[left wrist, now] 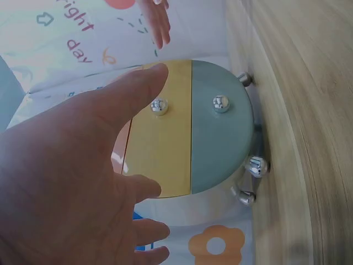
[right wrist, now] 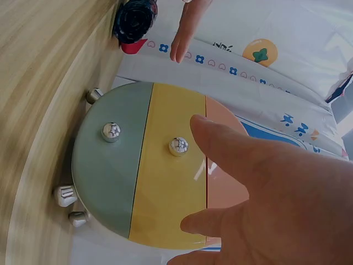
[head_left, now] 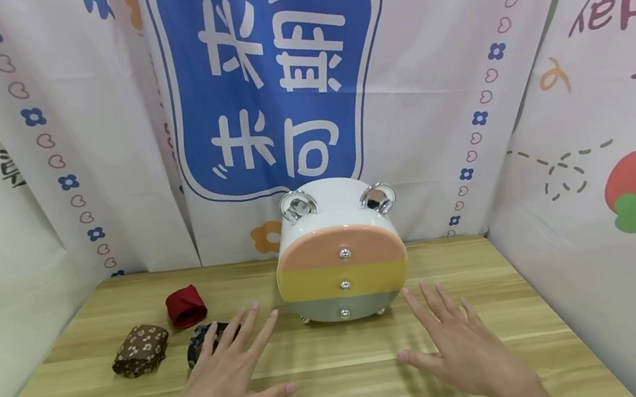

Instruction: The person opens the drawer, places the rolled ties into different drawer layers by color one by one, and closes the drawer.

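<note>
A small white drawer box with round silver ears stands at the back of the table. Its rounded front has a pink drawer, a yellow drawer and a grey-green drawer, each with a silver knob and flush with the others. My left hand, fingers spread, is before the box's left side and overlaps a dark patterned cloth roll in the head view. To the right, my right hand has its fingers spread too, with nothing in it.
A folded red cloth and a brown flowered cloth bundle lie on the left of the wooden table. Printed white curtains hang behind the box and along both sides.
</note>
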The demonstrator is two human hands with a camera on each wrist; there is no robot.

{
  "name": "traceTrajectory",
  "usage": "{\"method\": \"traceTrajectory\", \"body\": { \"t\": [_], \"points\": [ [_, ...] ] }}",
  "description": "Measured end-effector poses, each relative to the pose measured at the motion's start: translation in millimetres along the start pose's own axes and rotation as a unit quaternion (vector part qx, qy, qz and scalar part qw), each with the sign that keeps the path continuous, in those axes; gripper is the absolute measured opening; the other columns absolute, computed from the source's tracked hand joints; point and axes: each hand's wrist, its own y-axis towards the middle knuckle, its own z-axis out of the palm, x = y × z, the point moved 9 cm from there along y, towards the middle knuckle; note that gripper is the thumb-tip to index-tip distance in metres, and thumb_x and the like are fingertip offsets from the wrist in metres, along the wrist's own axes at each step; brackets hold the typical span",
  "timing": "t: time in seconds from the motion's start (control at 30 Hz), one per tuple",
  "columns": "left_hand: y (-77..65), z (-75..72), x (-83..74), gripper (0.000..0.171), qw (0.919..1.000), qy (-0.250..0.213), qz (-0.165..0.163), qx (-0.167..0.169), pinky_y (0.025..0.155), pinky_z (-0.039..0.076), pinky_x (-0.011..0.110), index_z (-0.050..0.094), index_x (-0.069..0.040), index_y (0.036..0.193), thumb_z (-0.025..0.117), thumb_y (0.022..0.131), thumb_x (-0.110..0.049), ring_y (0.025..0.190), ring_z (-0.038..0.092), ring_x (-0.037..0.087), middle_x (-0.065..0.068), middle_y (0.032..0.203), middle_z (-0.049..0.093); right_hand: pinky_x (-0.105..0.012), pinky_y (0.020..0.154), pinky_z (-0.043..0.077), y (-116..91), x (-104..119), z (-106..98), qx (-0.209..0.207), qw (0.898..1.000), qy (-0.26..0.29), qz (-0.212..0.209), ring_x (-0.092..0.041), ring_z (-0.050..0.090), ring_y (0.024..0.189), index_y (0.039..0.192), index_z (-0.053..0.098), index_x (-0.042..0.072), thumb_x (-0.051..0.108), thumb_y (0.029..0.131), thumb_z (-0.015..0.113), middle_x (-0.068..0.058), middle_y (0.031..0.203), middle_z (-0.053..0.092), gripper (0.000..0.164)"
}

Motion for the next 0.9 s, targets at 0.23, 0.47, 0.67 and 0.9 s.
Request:
{"method": "traceTrajectory", "body": {
  "t": [0.23, 0.47, 0.67, 0.9],
  "points": [
    [2.2, -7.8, -6.6, 0.109, 0.9999, -0.003, 0.011, -0.011, 0.126, 0.024, 0.067, 0.027, -0.008, 0.167, 0.046, 0.092, -0.085, 0.162, 0.027, 0.038, 0.013, 0.176, 0.023, -0.075, 0.121, 0.023, -0.4, 2.5, -7.5, -0.022, 1.0, -0.004, -0.015, -0.046, 0.023, 0.161, 0.167, 0.029, 0.015, 0.073, 0.097, 0.055, -0.02, 0.175, 0.024, 0.095],
    [2.5, -9.8, -3.9, 0.099, 0.9977, -0.056, -0.038, -0.006, 0.117, 0.041, 0.064, 0.028, -0.005, 0.166, 0.047, 0.099, -0.076, 0.153, 0.041, 0.042, 0.019, 0.17, 0.034, -0.071, 0.124, 0.024, 0.0, 0.2, -15.3, -0.018, 1.0, 0.021, -0.013, -0.046, 0.024, 0.16, 0.167, 0.029, 0.011, 0.075, 0.097, 0.053, -0.02, 0.174, 0.025, 0.098],
    [7.4, -19.3, -7.9, 0.077, 0.996, -0.056, -0.062, -0.032, 0.09, 0.06, 0.055, 0.052, -0.004, 0.153, 0.068, 0.098, -0.055, 0.113, 0.073, 0.032, 0.015, 0.127, 0.075, -0.067, 0.124, 0.028, 7.8, -6.8, -42.0, -0.041, 0.996, 0.073, -0.029, -0.046, 0.029, 0.159, 0.167, 0.023, 0.005, 0.072, 0.099, 0.053, -0.018, 0.174, 0.025, 0.1],
    [19.5, -38.2, -20.4, 0.039, 0.9874, -0.087, -0.091, -0.096, 0.041, 0.025, 0.022, 0.078, -0.016, 0.123, 0.08, 0.091, -0.037, 0.045, 0.032, 0.005, -0.003, 0.065, 0.068, -0.066, 0.125, 0.025, 45.4, -21.7, -63.3, -0.037, 0.987, 0.149, -0.046, -0.047, 0.025, 0.159, 0.168, 0.017, 0.004, 0.062, 0.103, 0.056, -0.021, 0.175, 0.019, 0.096]
  ]
}}
